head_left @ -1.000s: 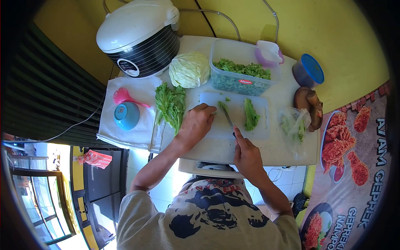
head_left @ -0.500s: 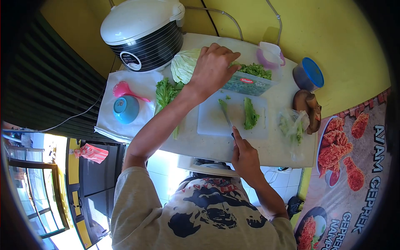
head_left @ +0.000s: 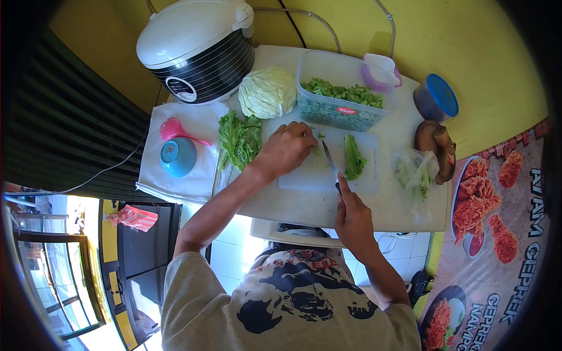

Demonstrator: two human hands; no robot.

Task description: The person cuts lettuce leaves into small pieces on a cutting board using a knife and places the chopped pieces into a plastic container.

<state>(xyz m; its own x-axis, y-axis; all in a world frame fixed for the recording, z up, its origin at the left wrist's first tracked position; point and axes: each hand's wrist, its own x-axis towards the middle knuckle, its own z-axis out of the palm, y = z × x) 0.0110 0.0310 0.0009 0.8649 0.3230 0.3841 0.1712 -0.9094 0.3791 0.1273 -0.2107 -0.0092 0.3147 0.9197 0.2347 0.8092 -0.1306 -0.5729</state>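
Observation:
My right hand (head_left: 355, 217) is wrapped around the handle of a knife (head_left: 330, 158), its blade slanting up and left over the white cutting board (head_left: 301, 180). My left hand (head_left: 287, 149) is low over the board's left side, fingers curled together; what they pinch, if anything, is hidden. Small green scraps (head_left: 321, 136) lie beside its fingertips. A lettuce leaf (head_left: 353, 157) rests on the board to the right of the blade. Behind the board stands a clear plastic container (head_left: 357, 120) holding cut lettuce (head_left: 342, 90). More lettuce leaves (head_left: 240, 139) lie left of my left hand.
A cabbage (head_left: 267, 93) sits beside the container, near a rice cooker (head_left: 199, 55). At left are a blue bowl (head_left: 178, 157) and pink ladle (head_left: 173, 130) on white cloth. To the right are a plastic bag (head_left: 417, 172), a brown mortar (head_left: 430, 140) and a blue-lidded tub (head_left: 436, 99).
My left hand has come down from above the container to the board's left side. The knife has shifted right, with its blade now apart from the green scraps.

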